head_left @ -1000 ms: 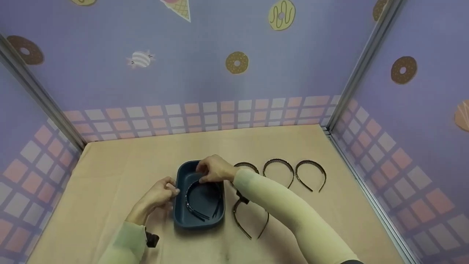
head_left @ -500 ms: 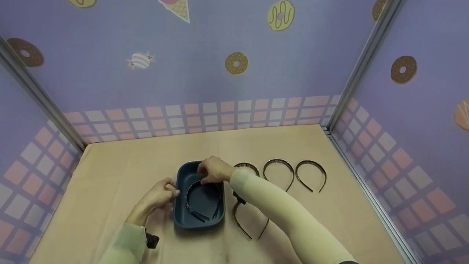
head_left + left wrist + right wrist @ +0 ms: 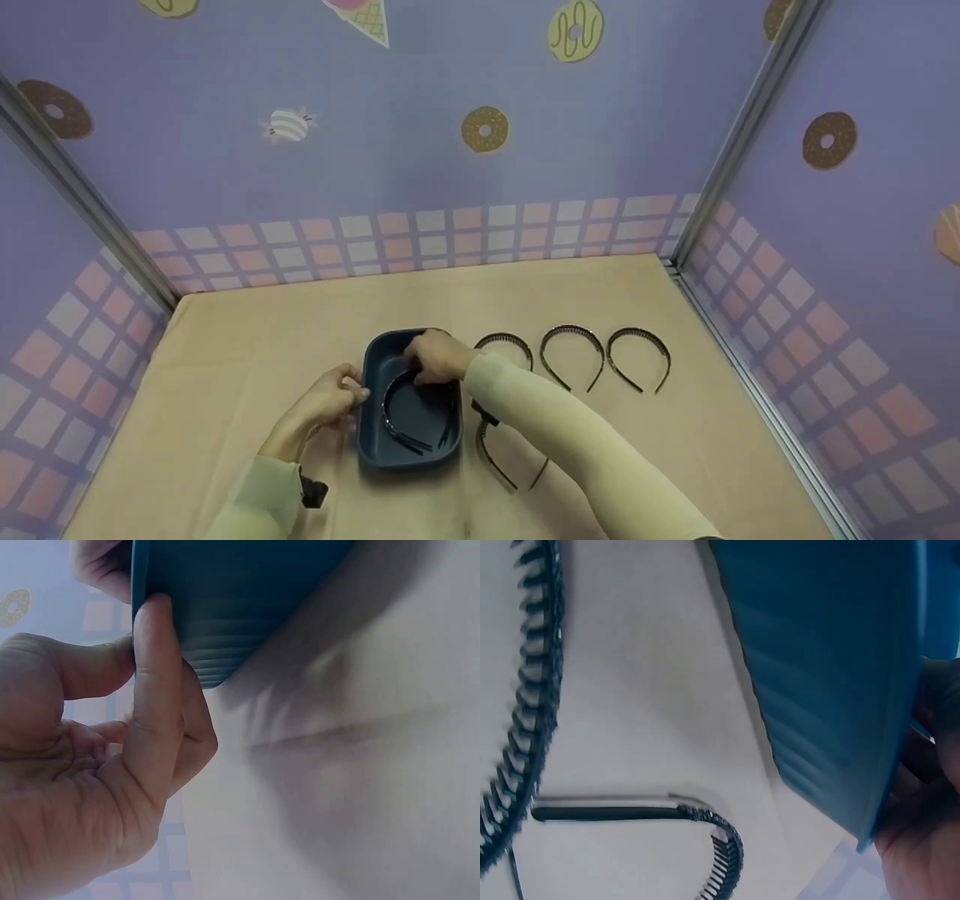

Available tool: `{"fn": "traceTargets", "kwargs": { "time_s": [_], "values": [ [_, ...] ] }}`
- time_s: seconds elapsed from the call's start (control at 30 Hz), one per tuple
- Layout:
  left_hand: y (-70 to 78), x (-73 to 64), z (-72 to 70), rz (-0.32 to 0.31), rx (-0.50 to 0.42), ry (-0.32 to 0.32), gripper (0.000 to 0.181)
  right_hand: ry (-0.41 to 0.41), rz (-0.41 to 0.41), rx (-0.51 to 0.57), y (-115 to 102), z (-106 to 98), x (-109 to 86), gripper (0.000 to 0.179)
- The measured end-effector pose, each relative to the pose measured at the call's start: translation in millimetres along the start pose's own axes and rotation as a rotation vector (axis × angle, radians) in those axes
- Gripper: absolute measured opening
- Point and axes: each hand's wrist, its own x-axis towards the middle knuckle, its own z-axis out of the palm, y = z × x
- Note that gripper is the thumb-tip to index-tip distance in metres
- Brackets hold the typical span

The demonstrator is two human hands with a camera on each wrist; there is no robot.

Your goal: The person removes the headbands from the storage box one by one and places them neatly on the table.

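A dark blue rectangular box [image 3: 385,352] stands on the table, and dark toothed headbands [image 3: 386,411] lie nested inside it with their tips toward me. My left hand [image 3: 326,397] pinches the box's left rim between thumb and forefinger, as the left wrist view shows. Over the right rim reaches my right hand [image 3: 439,356], its curled fingers down inside the box, pinching the top of a headband. In the right wrist view the box's outer wall [image 3: 817,667] hides most of that hand's fingers and what they hold.
Three headbands [image 3: 571,328] lie in a row right of the box on the cloth-covered table [image 3: 262,330]. Another headband [image 3: 495,463] lies nearer, partly under my right forearm. Patterned purple walls [image 3: 420,172] enclose the back and sides.
My right hand has sunk slightly lower into the box. The left hand keeps its grip on the rim, and the headbands on the table stay put.
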Motion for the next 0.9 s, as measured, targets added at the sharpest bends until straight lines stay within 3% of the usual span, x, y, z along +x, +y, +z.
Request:
{"fn": "traceTargets", "kwargs": {
  "time_s": [0.43, 0.67, 0.9],
  "values": [
    [-0.7, 0.2, -2.1, -0.008, 0.006, 0.006, 0.029, 0.015, 0.044, 0.057, -6, 5, -1.3, 0.019],
    [-0.4, -0.4, -1.9, 0.008, 0.006, -0.010, 0.025, 0.055, -0.011, 0.059, 0, 5, 0.1, 0.018],
    [-0.6, -0.2, -0.9, 0.011, 0.002, -0.002, 0.023, 0.076, -0.014, 0.268, 4, 0, -1.6, 0.013]
  ]
}}
